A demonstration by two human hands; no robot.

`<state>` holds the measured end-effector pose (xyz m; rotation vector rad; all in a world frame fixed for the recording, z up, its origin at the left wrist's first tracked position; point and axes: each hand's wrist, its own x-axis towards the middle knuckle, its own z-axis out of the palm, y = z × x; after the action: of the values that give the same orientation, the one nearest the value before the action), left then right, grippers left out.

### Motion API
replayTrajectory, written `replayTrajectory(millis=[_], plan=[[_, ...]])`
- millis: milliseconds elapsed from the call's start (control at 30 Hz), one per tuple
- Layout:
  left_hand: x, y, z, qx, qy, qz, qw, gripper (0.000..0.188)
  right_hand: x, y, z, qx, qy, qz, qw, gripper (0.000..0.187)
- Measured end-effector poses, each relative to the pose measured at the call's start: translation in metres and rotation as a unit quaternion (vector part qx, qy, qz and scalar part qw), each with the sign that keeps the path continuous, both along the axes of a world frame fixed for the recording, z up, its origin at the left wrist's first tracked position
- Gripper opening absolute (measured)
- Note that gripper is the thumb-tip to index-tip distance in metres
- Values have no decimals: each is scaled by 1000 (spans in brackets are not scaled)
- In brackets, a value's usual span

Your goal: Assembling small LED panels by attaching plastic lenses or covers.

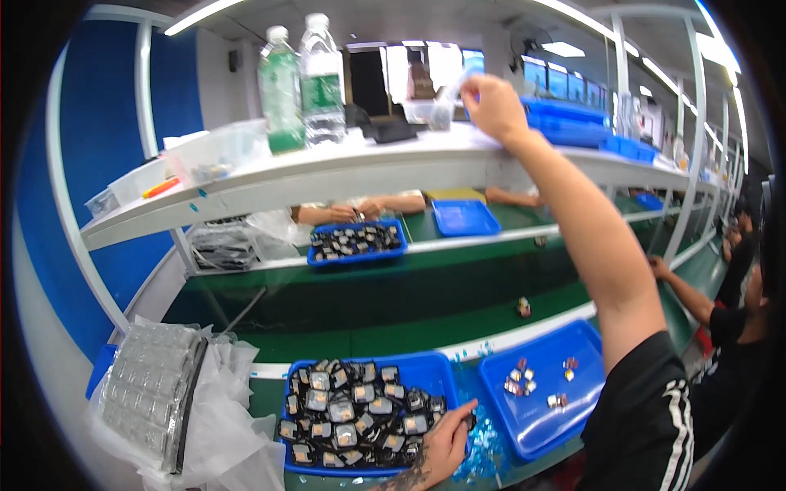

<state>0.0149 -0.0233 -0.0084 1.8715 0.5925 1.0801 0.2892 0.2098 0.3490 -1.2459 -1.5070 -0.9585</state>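
My right hand (pixel 494 106) is raised to the white shelf, its fingers closed in a pinch. Beside its fingertips stands a clear, blurred plastic thing (pixel 444 109); what the fingers hold cannot be made out. Low in the middle, my left hand (pixel 442 446) rests over the right edge of a blue tray (pixel 438 368). A small black part (pixel 471 419) shows at its fingertips, partly hidden, and the fingers seem closed on it. Many small black parts with grey and orange faces (pixel 340 409) fill that tray in a heap.
To the right lies a second blue tray (pixel 532 425) with several small pieces; blue film scraps (pixel 483 446) litter the gap. Clear blister trays (pixel 151 376) are stacked at left. Two bottles (pixel 322 90) stand on the shelf (pixel 360 168). Across the green belt (pixel 393 323), another person's hands (pixel 360 210) work.
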Motion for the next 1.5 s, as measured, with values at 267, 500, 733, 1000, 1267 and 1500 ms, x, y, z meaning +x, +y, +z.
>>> replayTrajectory(millis=[267,500,733,1000,1267,1500], plan=[[-3,23,2,-338,-137,-69,929,33,-7,-164,-159,10,-118,222,968,13],[-6,24,5,-376,-174,-51,909,37,108,-260,-321,-420,155,-82,890,13],[-12,19,6,-320,-124,-53,938,32,104,-298,-346,-553,266,-64,787,12],[-14,14,13,-213,-3,-63,975,22,-6,-312,-311,-422,293,107,851,18],[-8,11,14,-156,9,-93,983,29,-87,-304,-301,-502,359,320,719,26],[-10,8,7,-245,-134,-96,955,12,-93,-300,-307,-502,531,411,544,17]])
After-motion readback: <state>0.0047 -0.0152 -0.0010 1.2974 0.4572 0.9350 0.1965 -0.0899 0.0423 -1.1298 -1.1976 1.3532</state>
